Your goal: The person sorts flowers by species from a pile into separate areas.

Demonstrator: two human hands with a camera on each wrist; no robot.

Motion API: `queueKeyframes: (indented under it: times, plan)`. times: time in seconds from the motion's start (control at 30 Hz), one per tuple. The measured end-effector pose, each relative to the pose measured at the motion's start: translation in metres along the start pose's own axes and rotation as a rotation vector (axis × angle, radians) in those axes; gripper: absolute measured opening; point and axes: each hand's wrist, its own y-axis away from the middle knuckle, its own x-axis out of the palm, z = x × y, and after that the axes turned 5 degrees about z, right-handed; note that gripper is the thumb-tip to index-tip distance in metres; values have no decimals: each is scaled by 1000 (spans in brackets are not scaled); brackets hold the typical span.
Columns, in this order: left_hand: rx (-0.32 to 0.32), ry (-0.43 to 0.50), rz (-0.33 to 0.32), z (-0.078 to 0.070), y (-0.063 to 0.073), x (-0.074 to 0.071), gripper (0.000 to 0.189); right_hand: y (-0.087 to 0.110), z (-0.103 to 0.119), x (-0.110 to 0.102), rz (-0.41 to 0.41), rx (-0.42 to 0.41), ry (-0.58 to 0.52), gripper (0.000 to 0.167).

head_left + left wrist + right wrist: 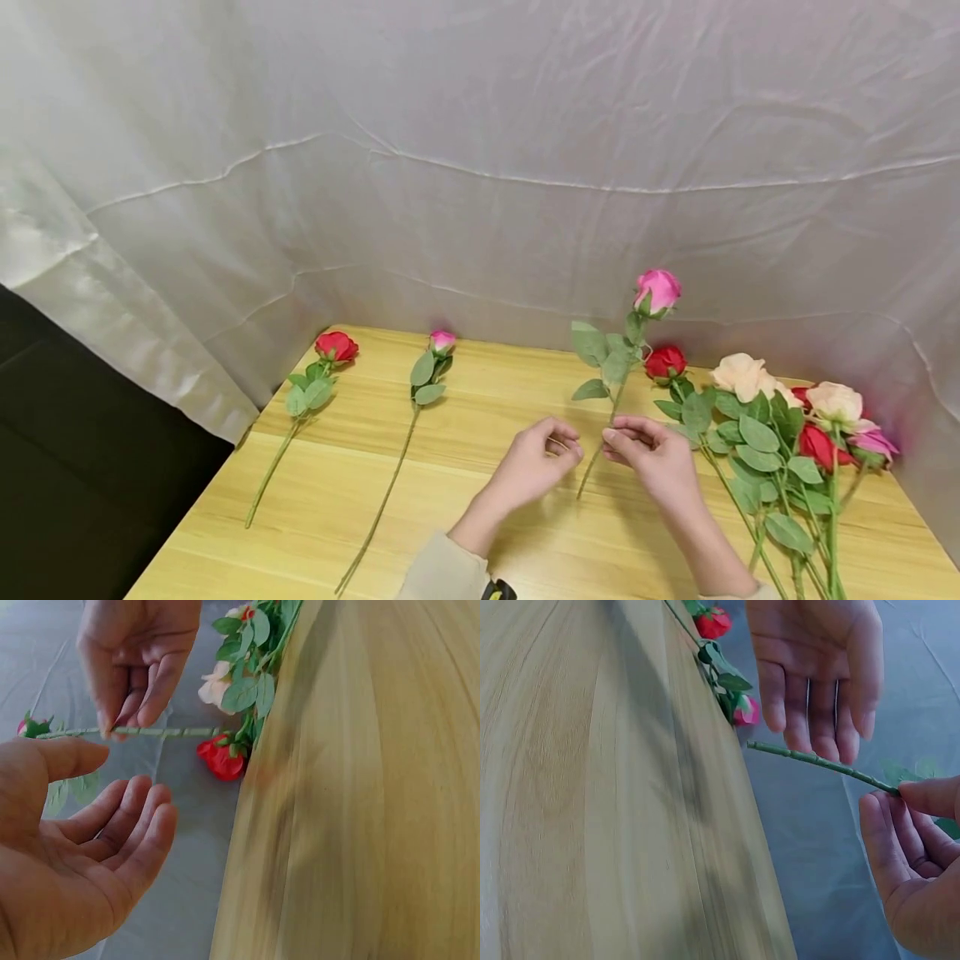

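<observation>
A pink rose point(618, 365) slants above the wooden worktop point(450, 467), its stem pinched by the right hand's point(654, 457) fingertips, the empty left hand point(534, 462) loosely curved beside it; so light a pinch, I fear, could let the bloom swivel onto the red rose point(665, 363) nearby.

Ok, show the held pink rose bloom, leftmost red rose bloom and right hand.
Held pink rose bloom point(659, 291), head view, on petals.
Leftmost red rose bloom point(337, 347), head view, on petals.
Right hand point(658, 458), head view, on its middle.
</observation>
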Motion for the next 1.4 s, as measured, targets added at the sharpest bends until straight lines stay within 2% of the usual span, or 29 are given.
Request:
queueKeyframes:
  times: [0.13,0.4,0.6,0.83,0.93,1.03,1.2,1.4]
  plan:
    - [-10,-4,20,0,-1,3,16,0,1,6,-4,-23,36,33]
    - [-3,-46,5,1,-1,3,11,-2,-2,14,3,-8,79,32]
    - [-23,-73,-16,2,0,2,7,-3,-5,18,7,-6,92,33]
    - [-9,-67,-32,-1,2,0,6,-2,-3,19,33,-27,121,35]
    - [-1,-64,-50,-3,4,-3,8,0,-1,17,52,-70,172,35]
    - [3,-68,-68,-4,7,-7,10,2,1,12,44,-150,239,31]
    - [1,-78,-107,-6,15,-20,8,3,-2,-5,-42,-279,360,25]
    - [-8,-133,-165,-5,28,-43,8,6,-6,-33,-153,-348,540,26]
